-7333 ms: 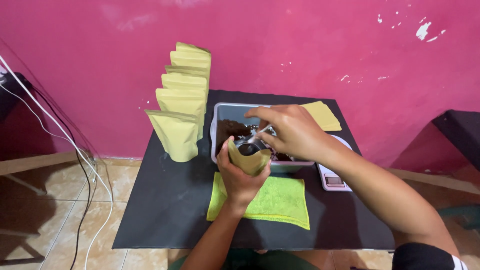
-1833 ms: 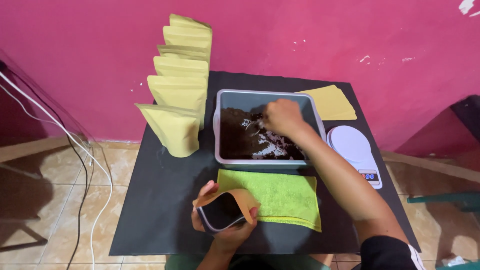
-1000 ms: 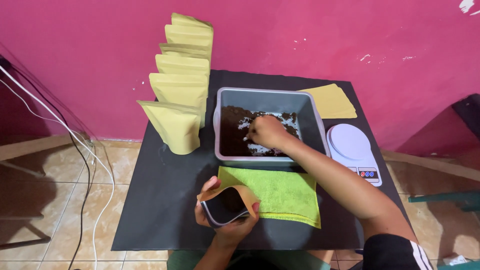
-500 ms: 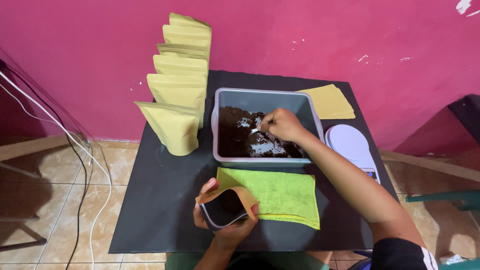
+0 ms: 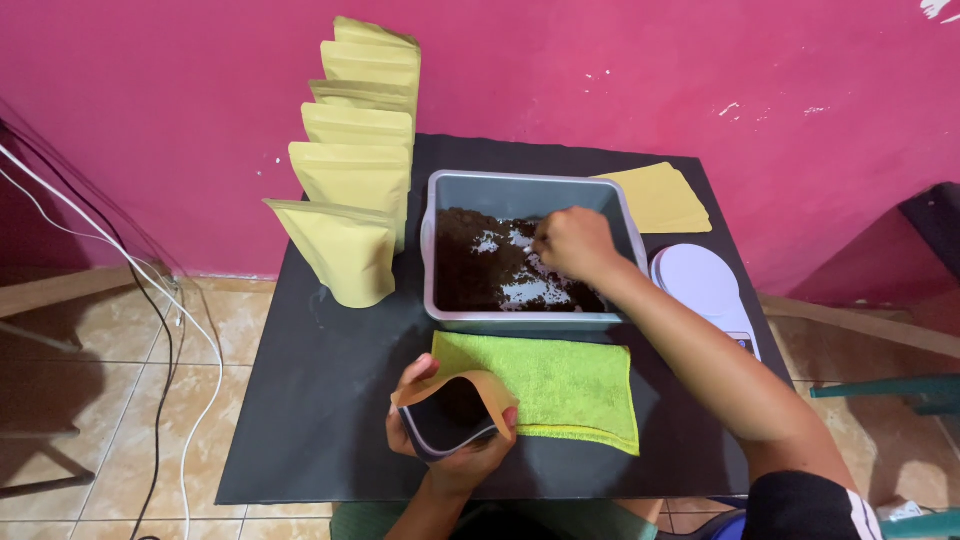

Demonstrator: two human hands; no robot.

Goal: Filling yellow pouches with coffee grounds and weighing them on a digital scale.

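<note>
My left hand (image 5: 452,450) holds a tan paper pouch (image 5: 455,412) with its mouth spread wide, near the table's front edge and just left of a green cloth (image 5: 560,385). My right hand (image 5: 575,243) is down inside a grey rectangular tub (image 5: 438,190) of dark brown grounds (image 5: 475,265), fingers curled; a tool in it is hidden, so I cannot tell what it grips. Patches of the tub's pale bottom show through the grounds.
A row of several upright tan pouches (image 5: 352,190) stands left of the tub. A stack of flat pouches (image 5: 660,195) lies at the back right, with a white kitchen scale (image 5: 700,285) in front of it. The black table (image 5: 300,380) backs onto a pink wall; cables hang at left.
My right hand shifted about inside the tub, from its middle to its right part. The left hand kept the open pouch almost still near the front edge.
</note>
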